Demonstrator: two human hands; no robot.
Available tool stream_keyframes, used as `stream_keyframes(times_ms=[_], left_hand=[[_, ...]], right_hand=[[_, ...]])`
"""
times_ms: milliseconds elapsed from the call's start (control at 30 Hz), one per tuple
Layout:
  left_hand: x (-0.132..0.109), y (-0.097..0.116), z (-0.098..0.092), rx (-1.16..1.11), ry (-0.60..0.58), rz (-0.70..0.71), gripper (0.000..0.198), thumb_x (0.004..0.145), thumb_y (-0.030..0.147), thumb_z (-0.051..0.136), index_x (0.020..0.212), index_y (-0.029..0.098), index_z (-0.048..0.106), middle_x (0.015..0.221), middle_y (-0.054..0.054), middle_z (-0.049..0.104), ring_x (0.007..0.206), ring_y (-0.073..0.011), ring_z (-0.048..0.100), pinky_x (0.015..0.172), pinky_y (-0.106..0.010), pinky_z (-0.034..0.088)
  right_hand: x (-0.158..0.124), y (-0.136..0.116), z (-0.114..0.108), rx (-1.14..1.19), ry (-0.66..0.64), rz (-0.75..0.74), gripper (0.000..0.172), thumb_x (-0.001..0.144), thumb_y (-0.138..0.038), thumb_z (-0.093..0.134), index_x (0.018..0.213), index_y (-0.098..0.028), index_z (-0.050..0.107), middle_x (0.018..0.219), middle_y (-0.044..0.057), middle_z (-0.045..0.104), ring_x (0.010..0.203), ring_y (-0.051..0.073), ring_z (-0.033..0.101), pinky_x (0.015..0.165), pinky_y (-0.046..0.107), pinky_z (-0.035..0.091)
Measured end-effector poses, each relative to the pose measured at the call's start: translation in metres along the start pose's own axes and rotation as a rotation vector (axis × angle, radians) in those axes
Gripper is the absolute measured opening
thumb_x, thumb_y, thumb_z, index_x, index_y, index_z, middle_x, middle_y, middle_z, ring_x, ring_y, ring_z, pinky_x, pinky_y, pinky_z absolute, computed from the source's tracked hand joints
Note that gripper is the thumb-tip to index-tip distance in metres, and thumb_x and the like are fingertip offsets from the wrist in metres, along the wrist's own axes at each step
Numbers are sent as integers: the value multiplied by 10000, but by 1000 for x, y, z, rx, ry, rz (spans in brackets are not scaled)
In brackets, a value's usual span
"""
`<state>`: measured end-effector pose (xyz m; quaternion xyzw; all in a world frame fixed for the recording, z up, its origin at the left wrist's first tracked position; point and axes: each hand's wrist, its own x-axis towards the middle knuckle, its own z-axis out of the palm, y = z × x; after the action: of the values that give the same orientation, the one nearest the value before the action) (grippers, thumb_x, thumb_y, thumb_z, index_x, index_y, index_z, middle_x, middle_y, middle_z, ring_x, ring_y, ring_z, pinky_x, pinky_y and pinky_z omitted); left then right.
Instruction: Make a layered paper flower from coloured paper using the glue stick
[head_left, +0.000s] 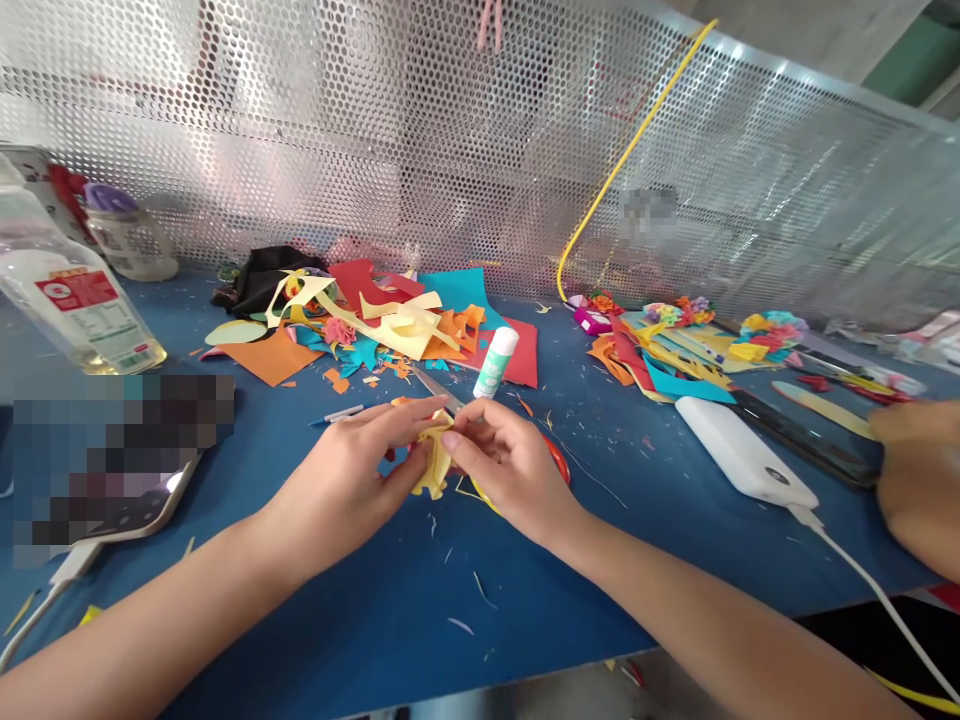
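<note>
Between both hands is a small yellow paper piece (435, 462) with a fringed lower edge, folded or rolled. My left hand (341, 475) pinches its left side with thumb and fingers. The fingers of my right hand (510, 465) close on its upper right side. Under and behind the right hand lies a pair of scissors with red and yellow handles (556, 460), its blades partly hidden. A white and green glue stick (496, 363) stands just beyond the hands. To the left, a pen (336, 415) lies on the table.
Coloured paper scraps (390, 320) are heaped at the back, with more paper and paper flowers (769, 335) at right. A power bank (742, 450) with a cable and another person's hand (919, 480) are at right. At left are a phone (142, 480) and bottle (82, 300). Perforated metal (360, 130) borders the blue table.
</note>
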<state>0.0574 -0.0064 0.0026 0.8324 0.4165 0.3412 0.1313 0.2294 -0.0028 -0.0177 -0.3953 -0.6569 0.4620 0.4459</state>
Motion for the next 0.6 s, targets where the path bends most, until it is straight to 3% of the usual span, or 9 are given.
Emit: stream_keyframes(times_ms=[133, 367, 467, 600], left_hand=[[2, 2, -1, -67, 14, -94, 335, 821, 291, 484, 1149, 237, 528, 891, -8, 701, 712, -146, 653, 621, -209, 522], [4, 2, -3, -62, 54, -65, 191, 818, 294, 508, 916, 205, 645, 902, -27, 687, 722, -138, 634, 620, -201, 492], [4, 0, -2, -83, 99, -74, 199, 800, 284, 540, 948, 211, 650, 957, -31, 678, 778, -143, 633, 656, -204, 497], [4, -1, -1, -151, 95, -210, 279, 769, 322, 576, 1025, 224, 629, 850, -6, 712, 702, -148, 655, 622, -211, 524]], right_hand=[[-2, -3, -1, -5, -5, -2, 182, 805, -377, 531, 826, -211, 461, 676, -32, 551, 580, 93, 544, 539, 218, 431], [-1, -6, -1, -80, -45, -8, 231, 743, -337, 608, 836, -211, 438, 783, -20, 576, 637, 92, 554, 541, 203, 430], [-1, -6, -2, -135, -21, -20, 172, 779, -319, 555, 824, -209, 430, 779, -18, 568, 623, 85, 540, 533, 201, 426], [0, -6, -3, -186, -20, -35, 134, 794, -302, 527, 816, -207, 435, 769, -18, 568, 603, 83, 534, 518, 200, 418]])
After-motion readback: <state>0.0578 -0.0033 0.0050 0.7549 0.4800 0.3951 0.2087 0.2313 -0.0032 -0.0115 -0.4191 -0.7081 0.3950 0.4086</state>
